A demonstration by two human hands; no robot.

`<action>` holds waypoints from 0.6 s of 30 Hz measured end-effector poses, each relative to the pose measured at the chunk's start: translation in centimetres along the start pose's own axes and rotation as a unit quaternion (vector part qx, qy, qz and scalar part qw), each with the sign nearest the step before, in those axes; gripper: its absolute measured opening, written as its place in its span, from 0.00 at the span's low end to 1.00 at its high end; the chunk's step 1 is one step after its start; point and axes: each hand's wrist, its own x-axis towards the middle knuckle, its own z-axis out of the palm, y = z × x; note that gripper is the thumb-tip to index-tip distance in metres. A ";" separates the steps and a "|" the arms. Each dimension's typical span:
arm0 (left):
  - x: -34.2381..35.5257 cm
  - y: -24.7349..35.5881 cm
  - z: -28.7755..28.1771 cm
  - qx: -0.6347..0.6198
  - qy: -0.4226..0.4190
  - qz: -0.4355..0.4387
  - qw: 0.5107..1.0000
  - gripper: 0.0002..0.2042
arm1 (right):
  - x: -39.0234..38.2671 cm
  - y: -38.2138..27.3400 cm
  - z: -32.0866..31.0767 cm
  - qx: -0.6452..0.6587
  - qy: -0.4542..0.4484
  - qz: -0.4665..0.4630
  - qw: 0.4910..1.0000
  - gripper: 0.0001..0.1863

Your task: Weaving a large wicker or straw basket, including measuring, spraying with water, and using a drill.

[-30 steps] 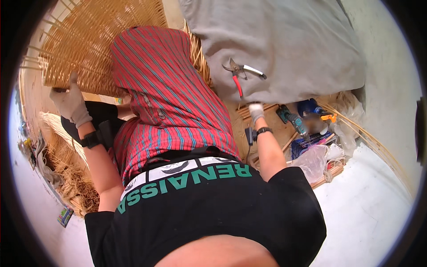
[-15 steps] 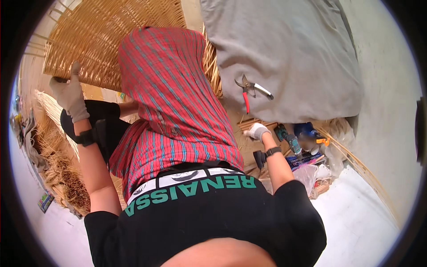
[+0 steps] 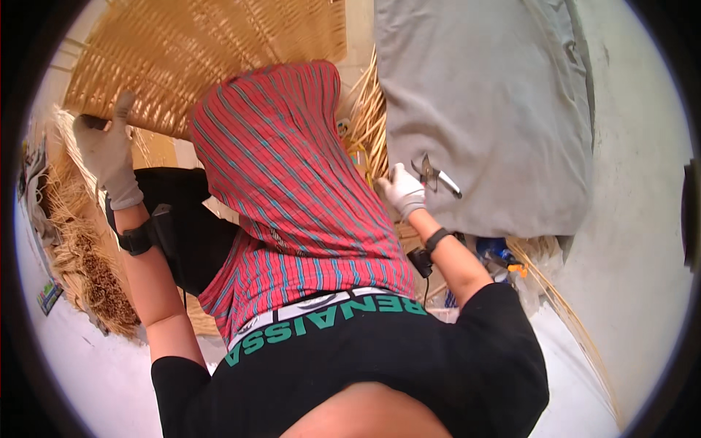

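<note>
A woven wicker panel (image 3: 219, 29) leans across the upper left, its near edge by my left hand (image 3: 109, 157). That gloved hand grips the panel's left corner, thumb raised over the weave; its other fingers are partly hidden. My right hand (image 3: 405, 191), also gloved, hangs beside the red striped cloth (image 3: 285, 153) over my leg. Its fingers are curled together, and what they hold, if anything, cannot be made out. Just right of it, open pruning shears (image 3: 432, 175) lie on a grey cloth (image 3: 489, 102); my hand and wrist hide the red handle.
Loose wicker rods (image 3: 371, 120) lie between my knee and the grey cloth. At the far left are bundles of fibre and cut rods (image 3: 95, 270). Below the grey cloth sit a blue object (image 3: 493, 248) with an orange part (image 3: 518, 270) and long thin canes (image 3: 562, 314).
My right hand has moved up from the tools and sticks to beside the shears. The view has shifted, and the panel appears further right. My left hand has stayed at the panel's corner.
</note>
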 end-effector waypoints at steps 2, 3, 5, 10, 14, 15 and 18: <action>-0.2 0.0 0.0 -0.012 0.002 0.023 1.000 0.34 | -3.0 3.8 -0.9 0.074 -0.064 0.041 0.994 0.24; -0.3 0.0 0.0 -0.024 0.004 0.019 1.000 0.34 | -5.4 5.7 -1.6 0.155 -0.089 0.040 0.983 0.24; -0.6 0.1 0.1 -0.069 0.003 0.026 0.997 0.33 | -11.2 9.2 -3.4 0.104 -0.182 0.124 0.970 0.25; -0.5 -0.1 0.3 -0.051 -0.008 0.027 0.998 0.31 | -24.4 11.8 -12.0 -0.142 -0.611 0.001 0.778 0.26; 0.6 -0.6 0.0 0.035 -0.019 -0.001 0.999 0.31 | -24.1 8.6 -18.7 -0.058 -0.621 -0.031 0.781 0.29; 0.8 -0.7 -0.1 0.021 -0.027 0.023 0.999 0.31 | -23.5 8.1 -19.1 -0.014 -0.591 -0.015 0.806 0.28; 0.9 -1.2 -0.5 0.014 -0.082 0.016 0.996 0.30 | -25.0 8.8 -16.6 -0.130 -0.433 0.055 0.890 0.25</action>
